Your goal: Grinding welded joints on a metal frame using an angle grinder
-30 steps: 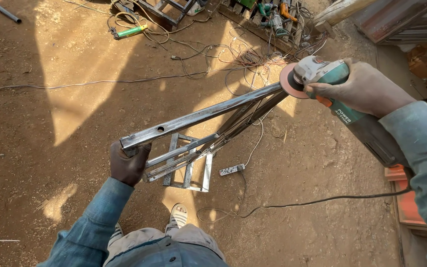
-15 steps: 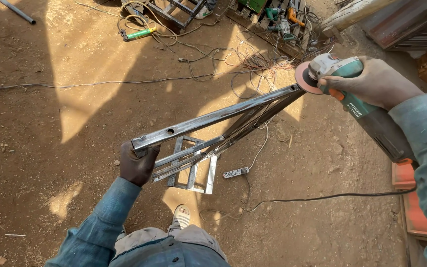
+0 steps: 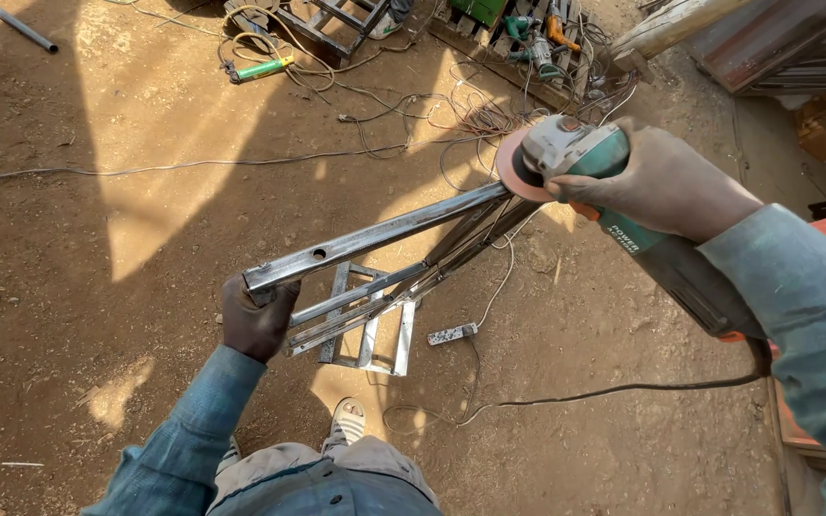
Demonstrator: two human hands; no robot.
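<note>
A thin grey pipe (image 3: 17, 26) lies on rough brown dirt at eleven o'clock. Toward seven o'clock the left hand (image 3: 256, 320), in a dark worn glove, wraps tight around the near end of a long metal frame (image 3: 384, 234). The frame is made of flat, dull silver steel bars with a few round holes, bundled together and rising diagonally toward one o'clock; its surface is scuffed and catches sunlight along the top bar. Under it on the dirt lies a small rectangular steel frame (image 3: 375, 334), with a white power strip (image 3: 452, 333) just beside it. Thin tangled cables (image 3: 432, 115) sprawl at twelve o'clock. At two o'clock the right hand (image 3: 666, 182), dusty, closes firmly around the teal body of an angle grinder (image 3: 576, 158), whose reddish disc touches the frame's far end.
</note>
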